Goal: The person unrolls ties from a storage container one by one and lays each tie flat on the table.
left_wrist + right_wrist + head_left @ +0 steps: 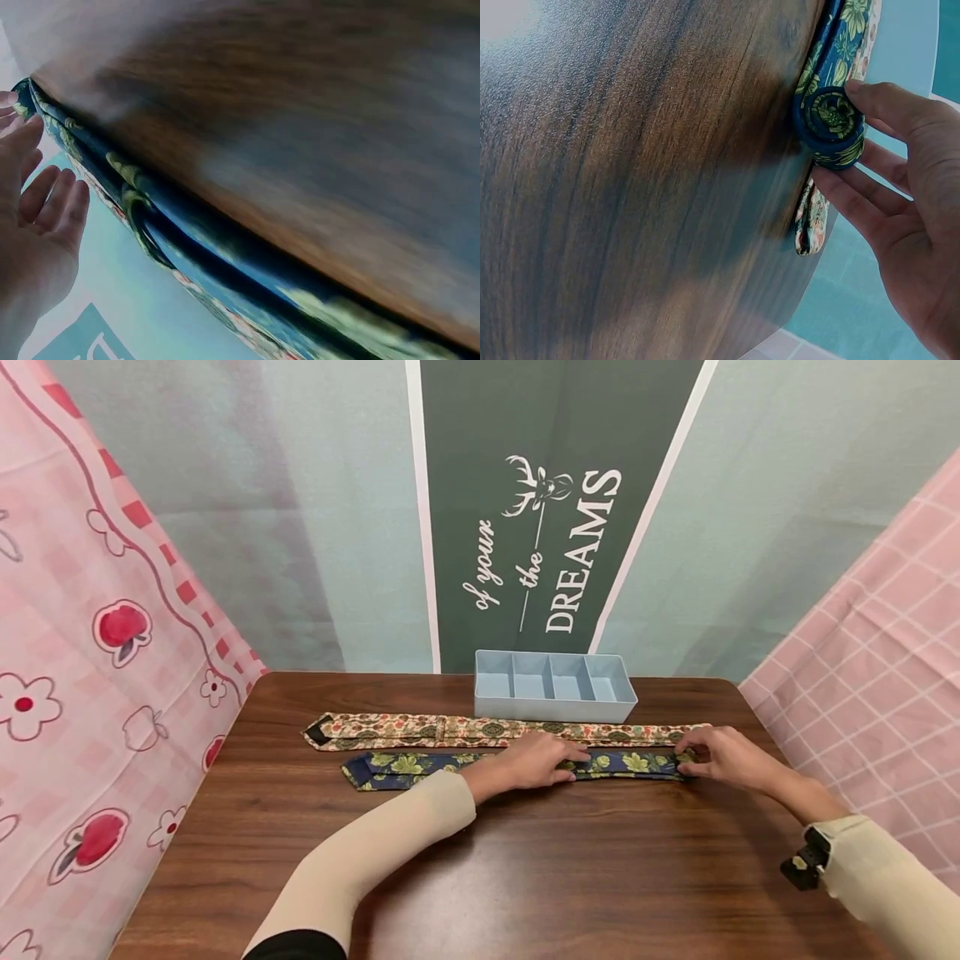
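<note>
A navy necktie [633, 764] with yellow-green leaves and flowers lies lengthwise across the table. Its right end is wound into a coil [831, 120], which my right hand [731, 760] pinches between thumb and fingers. My left hand [538, 760] is over the middle of this tie, its fingers extended and loosely bent; whether they press on the cloth is hard to tell. Just behind runs a second necktie [397, 727], cream with a red and green pattern, laid flat. In the left wrist view the navy tie [225, 247] stretches away, its near part blurred.
A light blue tray [555, 708] with several compartments stands behind the ties, near the back edge of the brown wooden table [570, 877]. Pink patterned cloth [112, 718] hangs at the left, pink checked cloth [885, 668] at the right, and a green printed curtain [480, 460] behind.
</note>
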A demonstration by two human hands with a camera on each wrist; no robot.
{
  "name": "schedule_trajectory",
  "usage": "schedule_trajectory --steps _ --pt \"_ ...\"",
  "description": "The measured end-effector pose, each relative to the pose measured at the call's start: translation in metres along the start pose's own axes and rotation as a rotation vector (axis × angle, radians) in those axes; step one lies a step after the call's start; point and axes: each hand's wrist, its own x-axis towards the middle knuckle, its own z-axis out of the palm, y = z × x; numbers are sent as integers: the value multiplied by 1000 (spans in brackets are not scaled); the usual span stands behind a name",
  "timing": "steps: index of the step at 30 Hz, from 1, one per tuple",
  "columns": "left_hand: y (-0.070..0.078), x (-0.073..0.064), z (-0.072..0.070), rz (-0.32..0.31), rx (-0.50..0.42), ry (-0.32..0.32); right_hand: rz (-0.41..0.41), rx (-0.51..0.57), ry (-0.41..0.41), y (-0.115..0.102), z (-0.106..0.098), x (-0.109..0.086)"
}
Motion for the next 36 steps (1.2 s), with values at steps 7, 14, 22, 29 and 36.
schedule_trajectory --steps 7,14,22,29,36 --pt "4 10 7 -6 10 -44 -32 5 7 -1 4 -2" --pt "4 14 9 -14 46 -77 -54 -5 22 0 4 -3" --pt "4 13 8 -27 61 -88 -58 7 27 4 3 -2" --pt "2 9 8 -30 73 -94 -61 -7 -22 6 -4 -2" --pt "1 4 5 -27 39 -104 -104 12 -31 11 -6 -5"
